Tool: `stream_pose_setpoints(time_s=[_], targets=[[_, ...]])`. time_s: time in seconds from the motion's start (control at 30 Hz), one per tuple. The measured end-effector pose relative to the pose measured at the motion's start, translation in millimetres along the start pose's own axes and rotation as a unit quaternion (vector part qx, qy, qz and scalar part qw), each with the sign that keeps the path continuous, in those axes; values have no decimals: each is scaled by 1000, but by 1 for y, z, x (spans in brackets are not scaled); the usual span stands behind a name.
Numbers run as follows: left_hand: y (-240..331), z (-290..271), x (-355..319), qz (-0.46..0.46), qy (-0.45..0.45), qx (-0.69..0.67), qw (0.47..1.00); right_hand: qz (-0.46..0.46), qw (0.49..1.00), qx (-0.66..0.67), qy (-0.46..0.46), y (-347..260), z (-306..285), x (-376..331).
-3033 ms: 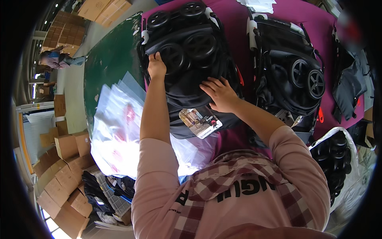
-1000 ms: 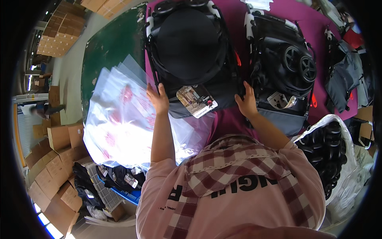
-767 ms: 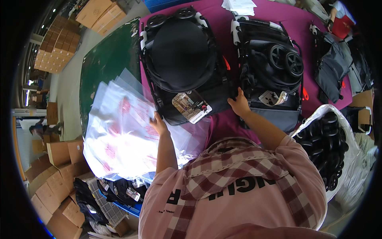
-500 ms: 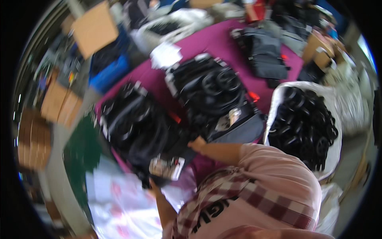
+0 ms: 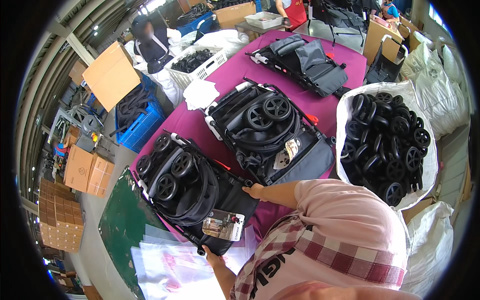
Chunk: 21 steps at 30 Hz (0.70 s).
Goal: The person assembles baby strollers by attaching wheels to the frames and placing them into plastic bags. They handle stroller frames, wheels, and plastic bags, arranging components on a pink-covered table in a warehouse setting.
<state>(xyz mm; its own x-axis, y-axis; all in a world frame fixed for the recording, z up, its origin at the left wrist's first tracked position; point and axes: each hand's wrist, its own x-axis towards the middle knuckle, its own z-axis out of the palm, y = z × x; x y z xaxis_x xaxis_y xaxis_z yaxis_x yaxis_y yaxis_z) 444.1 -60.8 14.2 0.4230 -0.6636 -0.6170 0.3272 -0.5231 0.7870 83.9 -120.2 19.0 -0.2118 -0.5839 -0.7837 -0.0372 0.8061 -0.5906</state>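
A folded black stroller (image 5: 192,212) lies on the purple-covered table, its wheels facing up and a printed card (image 5: 223,225) on its fabric near me. My left hand (image 5: 215,257) is closed around the near left corner of its frame, by a round tube end. At the near right corner, my right hand (image 5: 254,191) grips the same frame. Just to the right lies a second folded stroller (image 5: 265,130), also with a card on it. A third folded stroller (image 5: 310,65) rests at the table's far side, untouched.
Clear plastic bags (image 5: 175,270) lie at the near left on a green surface (image 5: 122,230). To the right stands a white sack (image 5: 430,175) full of black wheels (image 5: 395,145). Beyond the table are a blue crate (image 5: 140,127), a white basket (image 5: 217,62), cardboard boxes and other people.
The view has steadied and tilted up, so the strollers sit lower in the picture and more of the background shows. Both hands keep hold of the near left stroller.
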Motion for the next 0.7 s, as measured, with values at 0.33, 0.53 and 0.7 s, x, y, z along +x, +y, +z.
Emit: stream_pose_setpoints(time_s=[0.33, 0.53, 0.7], targets=[[14, -6, -24, 26, 63, 142, 988, -29, 999, -42, 5, 3, -14, -39], [19, 0, -39, 6, 83, 160, 984, -18, 997, -72, 7, 4, -20, -41], [16, -27, -42, 32, -36, 45, 998, -62, 995, 64, 34, 9, -14, -53]])
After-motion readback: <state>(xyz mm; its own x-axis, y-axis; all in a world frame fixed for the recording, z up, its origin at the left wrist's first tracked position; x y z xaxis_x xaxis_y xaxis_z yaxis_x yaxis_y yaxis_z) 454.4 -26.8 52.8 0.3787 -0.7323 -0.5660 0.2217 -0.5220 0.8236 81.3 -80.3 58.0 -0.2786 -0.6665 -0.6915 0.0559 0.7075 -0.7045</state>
